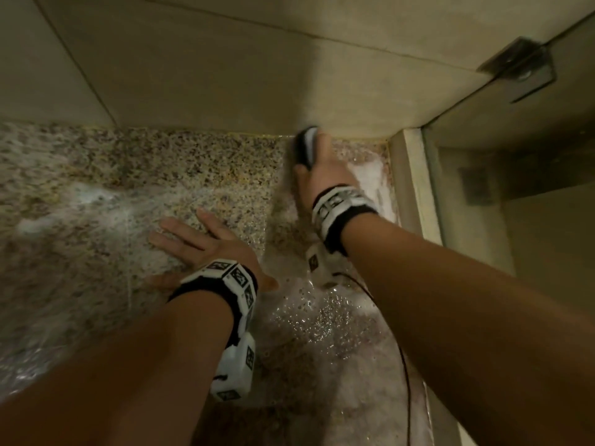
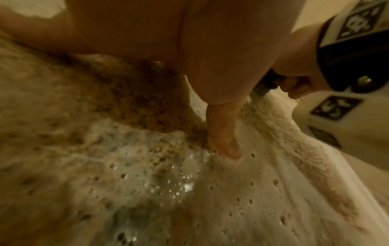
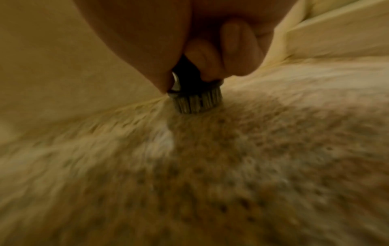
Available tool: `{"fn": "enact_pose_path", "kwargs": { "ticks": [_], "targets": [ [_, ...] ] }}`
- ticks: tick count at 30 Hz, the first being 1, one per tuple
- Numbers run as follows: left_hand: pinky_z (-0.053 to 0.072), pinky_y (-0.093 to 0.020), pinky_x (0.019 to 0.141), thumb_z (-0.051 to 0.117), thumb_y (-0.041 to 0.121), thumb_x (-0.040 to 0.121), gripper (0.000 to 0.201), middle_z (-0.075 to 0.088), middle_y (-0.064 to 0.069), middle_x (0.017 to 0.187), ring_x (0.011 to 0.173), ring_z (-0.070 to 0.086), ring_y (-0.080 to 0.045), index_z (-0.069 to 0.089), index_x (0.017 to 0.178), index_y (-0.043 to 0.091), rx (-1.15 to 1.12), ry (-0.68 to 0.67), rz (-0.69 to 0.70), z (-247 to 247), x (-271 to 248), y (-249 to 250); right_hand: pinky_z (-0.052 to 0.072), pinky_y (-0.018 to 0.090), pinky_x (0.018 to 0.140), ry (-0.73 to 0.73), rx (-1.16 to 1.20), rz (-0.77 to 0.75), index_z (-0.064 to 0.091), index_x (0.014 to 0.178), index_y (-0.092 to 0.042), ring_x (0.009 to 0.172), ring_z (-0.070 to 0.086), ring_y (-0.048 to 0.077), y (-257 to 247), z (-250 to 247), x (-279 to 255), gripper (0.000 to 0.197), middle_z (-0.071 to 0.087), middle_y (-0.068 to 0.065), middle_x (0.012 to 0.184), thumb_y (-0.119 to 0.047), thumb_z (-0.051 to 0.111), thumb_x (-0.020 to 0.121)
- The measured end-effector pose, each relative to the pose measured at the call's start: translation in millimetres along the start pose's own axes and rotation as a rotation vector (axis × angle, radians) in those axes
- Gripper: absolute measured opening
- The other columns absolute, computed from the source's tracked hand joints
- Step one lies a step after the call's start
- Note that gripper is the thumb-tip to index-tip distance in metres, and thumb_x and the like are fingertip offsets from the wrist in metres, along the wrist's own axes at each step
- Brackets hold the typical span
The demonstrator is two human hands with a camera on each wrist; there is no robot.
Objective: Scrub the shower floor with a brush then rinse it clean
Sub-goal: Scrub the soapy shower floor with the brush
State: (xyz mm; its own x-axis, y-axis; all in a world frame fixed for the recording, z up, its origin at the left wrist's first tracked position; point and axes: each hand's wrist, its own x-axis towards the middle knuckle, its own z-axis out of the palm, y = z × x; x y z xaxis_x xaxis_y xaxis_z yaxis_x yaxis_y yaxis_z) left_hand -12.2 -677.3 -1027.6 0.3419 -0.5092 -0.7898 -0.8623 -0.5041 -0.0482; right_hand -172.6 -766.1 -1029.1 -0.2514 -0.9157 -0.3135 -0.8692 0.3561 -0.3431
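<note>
The speckled granite shower floor (image 1: 96,175) is wet and streaked with white foam (image 1: 325,358). My right hand (image 1: 322,169) grips a dark scrub brush (image 1: 306,146) with a pale top, pressed to the floor where it meets the back wall, near the right corner. In the right wrist view my curled fingers (image 3: 210,56) wrap the brush (image 3: 195,98), whose bristles touch the floor. My left hand (image 1: 196,243) lies flat on the floor, fingers spread, left of the right arm. In the left wrist view its thumb (image 2: 225,136) rests in suds (image 2: 273,174).
Beige tiled walls (image 1: 225,69) rise behind the floor. A raised stone curb (image 1: 415,185) and a glass door (image 1: 515,188) with a metal hinge (image 1: 521,66) close off the right side. A thin black cable (image 1: 402,355) trails from my right wrist across the foam.
</note>
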Motion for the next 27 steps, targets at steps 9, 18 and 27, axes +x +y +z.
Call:
{"fn": "enact_pose_path", "kwargs": {
  "ticks": [9, 18, 27],
  "targets": [
    [0.016, -0.082, 0.106, 0.084, 0.083, 0.031, 0.187, -0.04, -0.044, 0.143, 0.138, -0.025, -0.065, -0.043, 0.142, 0.004, 0.009, -0.002, 0.005, 3.8, 1.6, 0.8, 0.043, 0.043, 0.098, 0.084, -0.104, 0.234, 0.008, 0.16, -0.031, 0.129, 0.052, 0.038, 17.8, -27.2, 3.9, 0.066, 0.044, 0.019, 0.15, -0.034, 0.045, 0.105],
    [0.017, -0.083, 0.104, 0.085, 0.082, 0.03, 0.187, -0.042, -0.042, 0.143, 0.139, -0.026, -0.064, -0.047, 0.139, 0.004, 0.006, -0.045, -0.018, -1.8, 2.5, 1.4, 0.055, 0.041, 0.079, -0.093, -0.248, 0.016, 0.022, 0.157, -0.038, 0.1, 0.066, 0.039, 51.5, -42.7, -1.8, 0.057, 0.063, 0.017, 0.133, -0.038, 0.047, 0.105],
    [0.013, -0.079, 0.111, 0.082, 0.085, 0.029, 0.188, -0.036, -0.046, 0.145, 0.139, -0.021, -0.066, -0.041, 0.144, 0.001, 0.05, -0.024, -0.022, -0.5, 2.5, 3.3, 0.049, 0.045, 0.101, -0.151, -0.498, 0.041, 0.022, 0.158, -0.039, 0.128, 0.05, 0.04, 60.9, -87.7, 24.8, 0.074, 0.042, 0.016, 0.151, -0.028, 0.061, 0.096]
  ]
}}
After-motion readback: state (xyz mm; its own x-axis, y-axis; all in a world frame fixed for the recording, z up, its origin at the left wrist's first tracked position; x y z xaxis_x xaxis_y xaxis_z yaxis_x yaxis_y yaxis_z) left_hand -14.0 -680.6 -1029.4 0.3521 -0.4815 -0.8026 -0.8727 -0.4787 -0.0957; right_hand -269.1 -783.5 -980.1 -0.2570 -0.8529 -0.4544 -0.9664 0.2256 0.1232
